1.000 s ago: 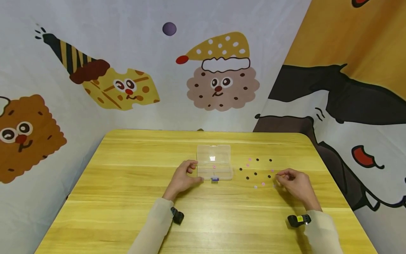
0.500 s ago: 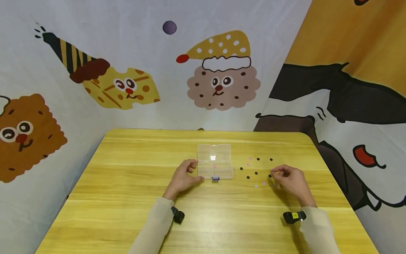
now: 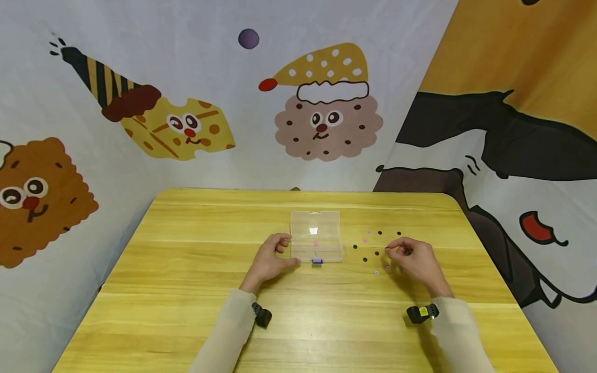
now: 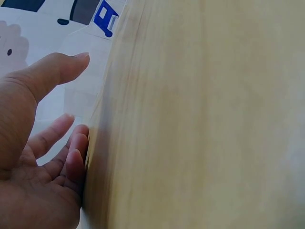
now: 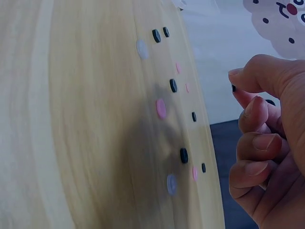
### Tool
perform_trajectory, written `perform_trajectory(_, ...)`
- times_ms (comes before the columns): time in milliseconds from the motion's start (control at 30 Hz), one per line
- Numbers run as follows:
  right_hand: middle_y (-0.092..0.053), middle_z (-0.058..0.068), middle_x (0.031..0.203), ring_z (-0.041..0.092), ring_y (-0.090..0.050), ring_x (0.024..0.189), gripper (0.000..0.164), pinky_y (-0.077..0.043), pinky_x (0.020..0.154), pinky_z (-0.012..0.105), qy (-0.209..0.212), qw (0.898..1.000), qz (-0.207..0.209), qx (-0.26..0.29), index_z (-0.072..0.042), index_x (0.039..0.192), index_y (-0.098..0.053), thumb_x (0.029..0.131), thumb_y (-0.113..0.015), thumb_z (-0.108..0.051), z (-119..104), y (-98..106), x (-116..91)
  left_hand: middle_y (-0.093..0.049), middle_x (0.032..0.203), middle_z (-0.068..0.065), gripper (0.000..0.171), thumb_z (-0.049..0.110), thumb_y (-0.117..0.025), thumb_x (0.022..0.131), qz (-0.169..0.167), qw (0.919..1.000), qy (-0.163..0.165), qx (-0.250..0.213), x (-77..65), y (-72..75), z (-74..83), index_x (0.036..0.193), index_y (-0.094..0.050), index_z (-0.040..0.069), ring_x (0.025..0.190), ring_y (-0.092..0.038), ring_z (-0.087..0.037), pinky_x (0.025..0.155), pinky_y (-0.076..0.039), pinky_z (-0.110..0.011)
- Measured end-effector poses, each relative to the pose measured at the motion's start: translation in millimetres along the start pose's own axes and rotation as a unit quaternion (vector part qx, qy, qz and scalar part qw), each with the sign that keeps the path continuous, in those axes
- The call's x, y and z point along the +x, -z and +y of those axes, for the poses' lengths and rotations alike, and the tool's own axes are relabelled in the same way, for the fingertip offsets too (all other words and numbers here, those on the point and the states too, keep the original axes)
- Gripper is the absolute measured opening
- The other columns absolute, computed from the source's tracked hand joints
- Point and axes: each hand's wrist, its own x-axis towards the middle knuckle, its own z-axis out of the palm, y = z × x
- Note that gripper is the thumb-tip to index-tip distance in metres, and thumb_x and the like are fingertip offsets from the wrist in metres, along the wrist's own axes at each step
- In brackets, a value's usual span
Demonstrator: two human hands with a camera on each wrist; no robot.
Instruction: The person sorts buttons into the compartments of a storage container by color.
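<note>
A clear plastic box (image 3: 332, 256) lies on the table with its lid raised, a pink button (image 3: 315, 243) inside and a blue latch (image 3: 317, 261) at the front. My left hand (image 3: 270, 259) holds the box's left end, thumb at the front corner, index finger toward the hinge. In the left wrist view, thumb and fingers stand apart across the see-through side. My right hand (image 3: 416, 259) pinches a small black button (image 5: 233, 88) between thumb and index finger, above the table right of the box. Its other fingers are curled.
Between the box and my right hand, several black, pink and white buttons lie scattered, among them a black one (image 5: 184, 155), a pink one (image 5: 161, 109) and a white one (image 5: 171, 184). A cartoon-printed cloth (image 3: 205, 67) hangs behind the wooden table (image 3: 186, 217).
My right hand has moved left and slightly away from me over the scattered buttons, carrying the black button. The left hand and the box stay in place.
</note>
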Motion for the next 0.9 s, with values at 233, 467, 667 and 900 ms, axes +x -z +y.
perform_trajectory(233,-0.065,0.004,0.078,0.016,-0.055,0.065,0.014,-0.045,0.055,0.027,0.018,1.000,-0.007,0.002,-0.015,0.100,-0.074,0.094,-0.075,-0.027,-5.6,-5.3,2.1,-0.059,0.118,-0.006,0.066,0.025,-0.091,0.078,0.001,1.0000,-0.003,0.001,1.7,-0.7,-0.7,0.135,-0.060,0.015,0.102,-0.049,-0.023,0.088,-0.043,-0.038)
perform_trajectory(467,-0.065,0.003,0.076,0.013,-0.056,0.060,0.012,-0.043,0.051,0.026,0.035,0.999,-0.020,0.014,-0.014,0.099,-0.074,0.094,-0.074,-0.024,-9.8,-14.3,1.7,-0.059,0.118,-0.005,0.067,0.025,-0.091,0.077,0.001,1.0000,0.000,-0.004,1.4,-0.3,-1.2,0.135,-0.061,0.015,0.102,-0.049,-0.023,0.088,-0.043,-0.038)
perform_trajectory(667,-0.065,0.002,0.075,0.012,-0.056,0.060,0.010,-0.045,0.053,0.025,0.058,0.998,-0.025,0.029,-0.015,0.097,-0.074,0.093,-0.077,-0.024,-16.2,-24.6,2.8,-0.060,0.119,-0.005,0.067,0.025,-0.091,0.077,0.005,1.0000,-0.004,0.005,0.6,0.8,0.2,0.136,-0.061,0.015,0.102,-0.050,-0.023,0.089,-0.042,-0.038)
perform_trajectory(900,-0.064,0.001,0.075,0.012,-0.054,0.060,0.007,-0.044,0.052,0.025,0.070,0.996,-0.043,0.035,-0.016,0.097,-0.074,0.092,-0.077,-0.020,-29.6,-35.1,5.2,-0.060,0.119,-0.005,0.067,0.025,-0.091,0.078,0.001,1.0000,-0.002,0.007,-0.5,1.2,1.5,0.137,-0.060,0.015,0.103,-0.050,-0.024,0.089,-0.042,-0.038)
